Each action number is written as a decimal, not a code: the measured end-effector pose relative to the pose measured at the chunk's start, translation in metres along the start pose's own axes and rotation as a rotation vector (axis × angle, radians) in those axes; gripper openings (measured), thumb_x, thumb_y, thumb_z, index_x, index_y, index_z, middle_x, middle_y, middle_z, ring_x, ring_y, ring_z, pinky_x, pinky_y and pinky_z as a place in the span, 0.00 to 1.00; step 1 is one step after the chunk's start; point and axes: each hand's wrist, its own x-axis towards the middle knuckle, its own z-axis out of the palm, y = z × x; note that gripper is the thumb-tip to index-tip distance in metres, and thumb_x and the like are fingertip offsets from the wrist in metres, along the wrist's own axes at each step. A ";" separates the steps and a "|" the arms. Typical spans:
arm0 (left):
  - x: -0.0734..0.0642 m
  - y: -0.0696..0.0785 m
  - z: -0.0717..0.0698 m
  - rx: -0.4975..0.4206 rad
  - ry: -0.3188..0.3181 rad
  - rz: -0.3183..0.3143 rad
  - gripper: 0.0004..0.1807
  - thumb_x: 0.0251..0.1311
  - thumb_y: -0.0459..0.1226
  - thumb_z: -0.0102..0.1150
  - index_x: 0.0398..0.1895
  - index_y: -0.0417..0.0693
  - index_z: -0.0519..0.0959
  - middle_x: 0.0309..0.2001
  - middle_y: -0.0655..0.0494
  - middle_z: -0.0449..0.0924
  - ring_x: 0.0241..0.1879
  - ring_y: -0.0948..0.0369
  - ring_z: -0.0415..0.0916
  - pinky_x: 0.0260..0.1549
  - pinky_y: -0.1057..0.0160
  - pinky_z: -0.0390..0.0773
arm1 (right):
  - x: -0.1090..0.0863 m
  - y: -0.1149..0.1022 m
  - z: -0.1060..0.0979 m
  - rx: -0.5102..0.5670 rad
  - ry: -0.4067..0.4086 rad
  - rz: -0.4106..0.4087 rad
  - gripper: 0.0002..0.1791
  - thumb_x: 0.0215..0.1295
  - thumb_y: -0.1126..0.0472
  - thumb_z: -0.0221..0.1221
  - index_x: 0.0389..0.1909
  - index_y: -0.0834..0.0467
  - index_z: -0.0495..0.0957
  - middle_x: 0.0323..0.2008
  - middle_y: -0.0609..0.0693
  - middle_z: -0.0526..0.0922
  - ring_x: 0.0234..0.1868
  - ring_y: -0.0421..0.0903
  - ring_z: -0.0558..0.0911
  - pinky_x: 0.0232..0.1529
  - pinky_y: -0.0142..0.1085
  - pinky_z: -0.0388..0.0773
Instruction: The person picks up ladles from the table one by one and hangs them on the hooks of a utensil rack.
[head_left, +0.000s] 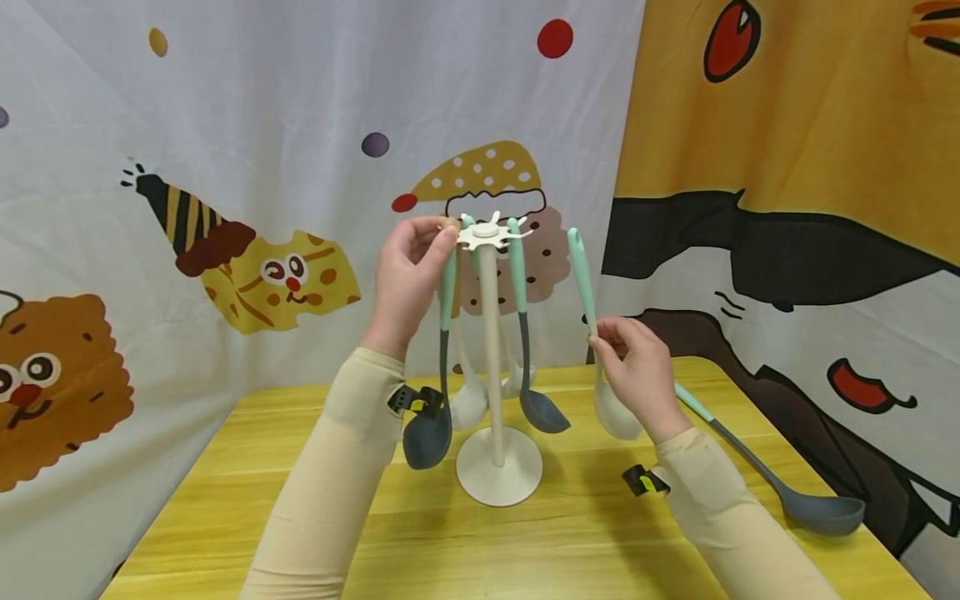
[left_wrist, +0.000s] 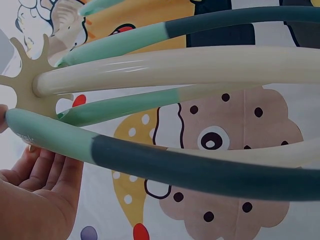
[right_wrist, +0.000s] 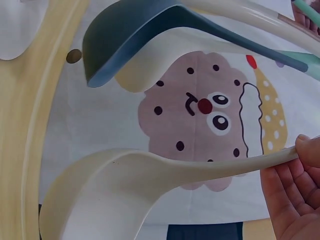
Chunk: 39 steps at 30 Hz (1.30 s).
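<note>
A cream utensil rack (head_left: 491,350) with a round base and hooked top stands on the table. My left hand (head_left: 408,262) is at its top left, thumb and fingers pinching the mint handle end of a dark grey ladle (head_left: 428,437) right by a hook. To the rack's right, my right hand (head_left: 637,367) pinches the neck of a white ladle (right_wrist: 115,185) below its mint handle (head_left: 581,271). That ladle stands upright, bowl down, apart from the rack. Another dark ladle (head_left: 542,410) hangs on the rack's right side, with a white ladle (head_left: 470,404) behind the pole.
A further white utensil (head_left: 517,379) hangs at the back of the rack. On the right of the wooden table (head_left: 420,550) lies a dark ladle (head_left: 821,510) with a mint handle. A cartoon-printed curtain (head_left: 300,100) rises behind the table.
</note>
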 end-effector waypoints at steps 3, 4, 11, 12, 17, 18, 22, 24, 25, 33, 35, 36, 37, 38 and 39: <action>0.000 0.000 0.000 0.001 -0.001 0.001 0.21 0.68 0.46 0.58 0.55 0.41 0.75 0.50 0.53 0.80 0.49 0.60 0.77 0.51 0.59 0.75 | 0.001 -0.003 -0.001 0.010 0.013 -0.020 0.09 0.62 0.68 0.67 0.42 0.64 0.82 0.36 0.55 0.82 0.35 0.49 0.82 0.37 0.21 0.71; 0.000 0.000 0.000 0.003 -0.001 0.002 0.21 0.68 0.46 0.58 0.55 0.41 0.75 0.50 0.53 0.80 0.49 0.60 0.77 0.51 0.59 0.75 | 0.001 -0.004 -0.001 0.014 0.016 -0.024 0.09 0.61 0.68 0.67 0.42 0.64 0.82 0.36 0.55 0.82 0.34 0.49 0.82 0.37 0.20 0.71; 0.000 0.000 -0.001 0.007 -0.001 0.010 0.21 0.68 0.46 0.58 0.55 0.41 0.75 0.50 0.52 0.80 0.49 0.60 0.77 0.51 0.59 0.75 | 0.004 -0.010 -0.003 0.036 0.031 -0.050 0.09 0.60 0.69 0.67 0.41 0.65 0.82 0.35 0.55 0.81 0.34 0.48 0.81 0.37 0.18 0.70; 0.000 0.000 -0.001 0.006 0.000 0.012 0.21 0.68 0.46 0.58 0.55 0.40 0.75 0.50 0.52 0.80 0.49 0.60 0.77 0.51 0.59 0.75 | 0.005 -0.011 -0.004 0.038 0.032 -0.053 0.09 0.60 0.69 0.67 0.41 0.65 0.82 0.35 0.55 0.81 0.33 0.48 0.81 0.37 0.18 0.70; 0.001 0.000 0.000 -0.007 0.001 0.020 0.20 0.68 0.44 0.58 0.55 0.39 0.75 0.50 0.51 0.80 0.48 0.59 0.77 0.50 0.60 0.75 | 0.007 -0.015 -0.005 0.039 0.034 -0.062 0.09 0.60 0.69 0.67 0.41 0.64 0.82 0.35 0.55 0.81 0.33 0.47 0.81 0.37 0.17 0.70; 0.001 0.000 0.000 -0.008 0.001 0.021 0.20 0.68 0.44 0.58 0.55 0.39 0.75 0.50 0.51 0.80 0.48 0.59 0.77 0.50 0.60 0.75 | 0.007 -0.016 -0.005 0.040 0.035 -0.063 0.09 0.60 0.69 0.67 0.41 0.64 0.82 0.35 0.55 0.81 0.33 0.47 0.81 0.37 0.17 0.70; 0.001 0.000 0.000 -0.014 0.000 0.023 0.20 0.68 0.43 0.58 0.55 0.38 0.75 0.50 0.49 0.80 0.48 0.59 0.77 0.49 0.61 0.76 | 0.007 -0.019 -0.005 0.045 0.033 -0.068 0.09 0.60 0.69 0.67 0.41 0.64 0.82 0.35 0.54 0.81 0.34 0.47 0.81 0.37 0.17 0.70; 0.001 0.000 0.000 -0.013 0.000 0.021 0.20 0.68 0.43 0.58 0.55 0.38 0.75 0.50 0.49 0.80 0.48 0.59 0.77 0.49 0.61 0.75 | 0.007 -0.021 -0.005 0.049 0.029 -0.069 0.09 0.60 0.69 0.67 0.41 0.64 0.82 0.35 0.54 0.81 0.33 0.47 0.81 0.37 0.17 0.70; 0.001 0.000 0.001 -0.013 0.000 0.020 0.20 0.68 0.43 0.58 0.55 0.38 0.75 0.50 0.50 0.80 0.48 0.59 0.77 0.49 0.61 0.76 | 0.007 -0.022 -0.005 0.051 0.027 -0.070 0.09 0.60 0.69 0.67 0.41 0.64 0.82 0.35 0.54 0.81 0.33 0.47 0.81 0.37 0.17 0.70; 0.001 0.000 0.000 -0.018 -0.001 0.015 0.20 0.68 0.44 0.58 0.55 0.39 0.75 0.50 0.50 0.80 0.48 0.59 0.77 0.49 0.60 0.76 | 0.008 -0.030 -0.004 0.072 0.013 -0.083 0.09 0.59 0.71 0.67 0.41 0.65 0.82 0.34 0.54 0.81 0.33 0.47 0.81 0.37 0.18 0.71; 0.001 0.000 0.000 -0.019 -0.001 0.016 0.20 0.69 0.44 0.58 0.55 0.39 0.75 0.50 0.50 0.80 0.48 0.59 0.77 0.49 0.60 0.76 | 0.008 -0.031 -0.004 0.075 0.012 -0.086 0.09 0.59 0.71 0.68 0.41 0.65 0.82 0.34 0.54 0.81 0.33 0.46 0.81 0.37 0.18 0.71; 0.001 0.000 0.000 -0.018 0.000 0.017 0.20 0.69 0.44 0.58 0.55 0.39 0.75 0.49 0.50 0.80 0.47 0.59 0.77 0.49 0.60 0.76 | 0.008 -0.031 -0.003 0.077 0.012 -0.088 0.09 0.59 0.71 0.67 0.41 0.65 0.82 0.34 0.54 0.81 0.33 0.46 0.81 0.37 0.18 0.71; 0.001 0.000 0.000 -0.018 0.000 0.018 0.19 0.69 0.43 0.58 0.55 0.39 0.76 0.49 0.50 0.80 0.47 0.59 0.77 0.49 0.60 0.76 | 0.008 -0.032 -0.003 0.080 0.010 -0.090 0.09 0.59 0.71 0.67 0.41 0.65 0.82 0.34 0.54 0.81 0.33 0.46 0.81 0.37 0.18 0.72; 0.001 0.001 0.000 -0.018 0.000 0.019 0.19 0.69 0.43 0.58 0.55 0.39 0.76 0.49 0.50 0.80 0.47 0.59 0.77 0.49 0.60 0.76 | 0.008 -0.033 -0.003 0.084 0.009 -0.093 0.09 0.59 0.71 0.68 0.41 0.64 0.82 0.34 0.54 0.81 0.33 0.45 0.81 0.37 0.18 0.72; 0.001 0.001 0.000 -0.019 0.000 0.021 0.19 0.69 0.43 0.58 0.55 0.39 0.76 0.49 0.50 0.80 0.47 0.59 0.77 0.49 0.60 0.76 | 0.008 -0.033 -0.002 0.086 0.008 -0.095 0.09 0.59 0.71 0.68 0.41 0.64 0.82 0.34 0.53 0.81 0.33 0.45 0.81 0.37 0.18 0.72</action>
